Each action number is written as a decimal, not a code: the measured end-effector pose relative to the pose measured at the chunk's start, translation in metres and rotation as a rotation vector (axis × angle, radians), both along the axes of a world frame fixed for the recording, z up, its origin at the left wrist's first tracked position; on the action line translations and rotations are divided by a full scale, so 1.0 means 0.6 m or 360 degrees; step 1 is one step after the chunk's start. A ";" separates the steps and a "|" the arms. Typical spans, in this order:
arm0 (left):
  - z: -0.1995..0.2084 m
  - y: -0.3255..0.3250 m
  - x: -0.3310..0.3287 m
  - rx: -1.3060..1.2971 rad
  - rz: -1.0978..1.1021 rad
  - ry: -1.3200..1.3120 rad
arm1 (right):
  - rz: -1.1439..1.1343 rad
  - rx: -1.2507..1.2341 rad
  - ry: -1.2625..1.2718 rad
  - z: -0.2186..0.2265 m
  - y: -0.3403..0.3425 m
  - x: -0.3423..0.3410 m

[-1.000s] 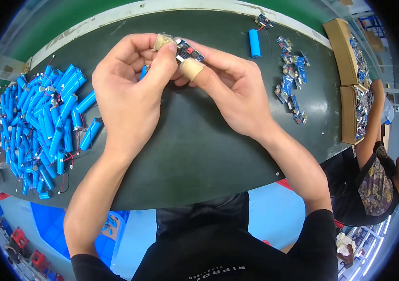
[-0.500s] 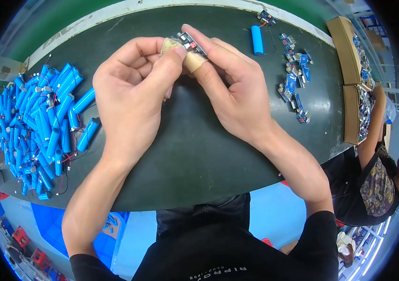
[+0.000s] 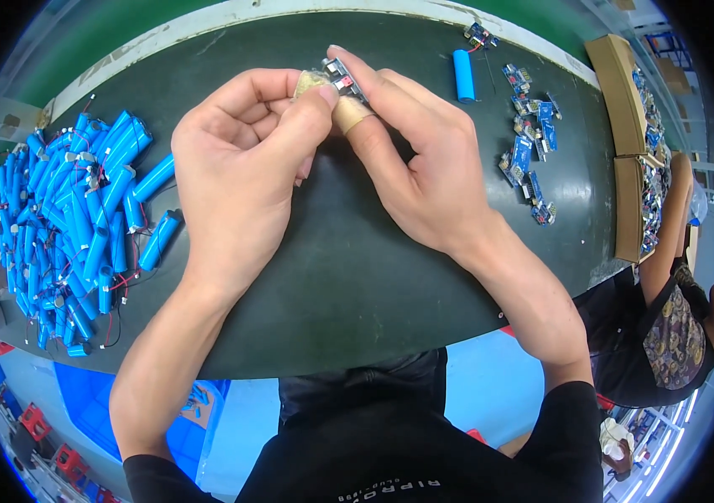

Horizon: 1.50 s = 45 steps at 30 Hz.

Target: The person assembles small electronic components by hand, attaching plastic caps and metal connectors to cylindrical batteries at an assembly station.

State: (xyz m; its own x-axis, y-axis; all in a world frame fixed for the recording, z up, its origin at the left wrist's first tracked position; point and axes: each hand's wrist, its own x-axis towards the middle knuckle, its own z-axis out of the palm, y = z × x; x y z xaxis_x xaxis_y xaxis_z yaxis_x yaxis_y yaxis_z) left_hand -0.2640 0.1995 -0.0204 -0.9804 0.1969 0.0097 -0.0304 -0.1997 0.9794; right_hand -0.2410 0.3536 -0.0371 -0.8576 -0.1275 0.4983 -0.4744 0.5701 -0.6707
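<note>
A small circuit board (image 3: 357,85) with a red connector on it is pinched between my two hands above the dark table. My left hand (image 3: 244,168) is closed, its thumb pressing near the connector; tan tape wraps its index fingertip. My right hand (image 3: 428,159) grips the board's other side between index finger and thumb, and that thumb is also taped. Fingers hide most of the board, and whether a wire plug sits in the connector I cannot tell. Beyond my right hand lies a blue cylindrical battery (image 3: 463,75) wired to another circuit board (image 3: 480,35).
A big heap of blue batteries (image 3: 80,214) with thin wires covers the table's left side. Several loose circuit boards (image 3: 522,153) lie to the right. Cardboard boxes (image 3: 628,197) of boards stand at the right edge, where another person's arm (image 3: 674,210) reaches in.
Both hands stay around the board with only a slight shift of the fingers. The view has moved a little; the batteries and loose boards have kept their places.
</note>
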 end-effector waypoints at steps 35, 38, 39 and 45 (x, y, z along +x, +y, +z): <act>-0.005 0.000 -0.006 0.0036 -0.0115 0.0013 | -0.0032 -0.0002 0.0167 -0.003 -0.001 -0.008; -0.013 0.003 -0.008 0.0036 -0.0086 0.0233 | -0.0061 -0.0144 0.0101 0.002 -0.006 -0.006; -0.014 0.004 -0.007 -0.0002 -0.0036 0.0311 | -0.0082 -0.0179 0.0076 0.002 -0.007 -0.005; -0.027 0.007 -0.009 -0.0127 0.0122 0.0584 | -0.0082 -0.0194 0.0067 0.008 -0.004 0.000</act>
